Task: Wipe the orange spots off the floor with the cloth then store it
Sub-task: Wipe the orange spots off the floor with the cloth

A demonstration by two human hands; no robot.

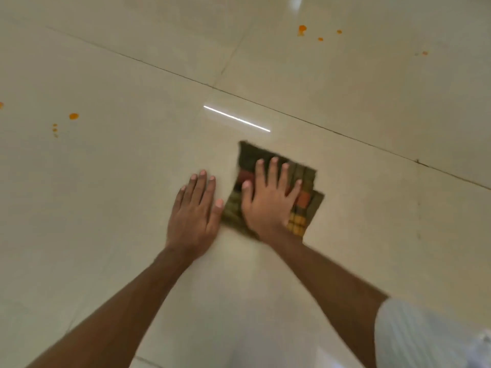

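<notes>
A folded checked cloth [305, 179], olive green with red and orange squares, lies flat on the pale tiled floor [132, 208] at mid-frame. My right hand [268, 200] presses flat on top of it, fingers spread. My left hand [195, 211] rests flat on the bare floor just left of the cloth, its thumb touching the cloth's edge. A cluster of orange spots [302, 29] marks the floor at the far right top. Another group of orange spots [73, 116] sits at the far left.
Dark grout lines [292, 116] cross the glossy tiles diagonally beyond the cloth. A bright strip of reflected light [236, 119] lies just past it. A fainter orange spot [424, 53] shows further right. My pale striped sleeve [414, 333] fills the lower right corner.
</notes>
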